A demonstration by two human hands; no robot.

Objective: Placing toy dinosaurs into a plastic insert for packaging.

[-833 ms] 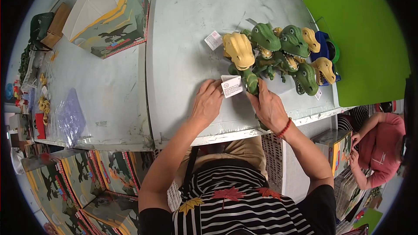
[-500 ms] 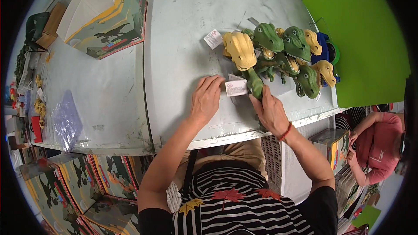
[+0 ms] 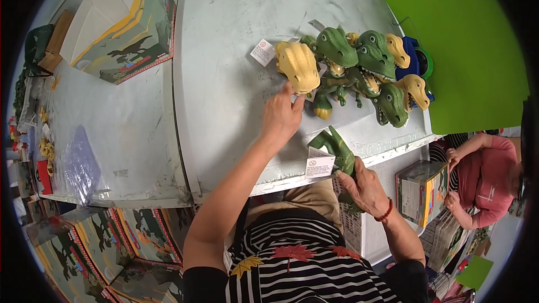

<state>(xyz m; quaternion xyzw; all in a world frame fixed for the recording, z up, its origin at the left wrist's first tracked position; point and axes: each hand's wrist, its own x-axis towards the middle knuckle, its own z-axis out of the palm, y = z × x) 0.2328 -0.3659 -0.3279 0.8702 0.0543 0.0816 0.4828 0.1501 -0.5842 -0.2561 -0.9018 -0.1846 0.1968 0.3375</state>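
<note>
My right hand (image 3: 368, 189) is closed around a green toy dinosaur (image 3: 346, 159), holding it at the table's front edge. A folded white paper tag (image 3: 320, 165) hangs from this toy. Farther in, my left hand (image 3: 282, 115) has its fingertips at the lower jaw of a yellow toy dinosaur (image 3: 299, 67), pinching it; the tips are partly hidden under the head. Another white tag (image 3: 263, 52) lies beside that head. Right of it stand several green toy dinosaurs (image 3: 336, 46) with open mouths, crowded together with two yellow ones (image 3: 414, 91).
A large printed box (image 3: 129, 42) stands at the back left. Clear plastic (image 3: 81, 163) lies on the left table. More printed boxes (image 3: 101, 241) are stacked below it. A green panel (image 3: 460, 50) borders the right side. A co-worker in a pink top (image 3: 488, 179) handles a box (image 3: 424, 191).
My right hand has drawn the green dinosaur toward me, away from the group. My left hand has moved forward and right from the bare tabletop to the yellow dinosaur's jaw.
</note>
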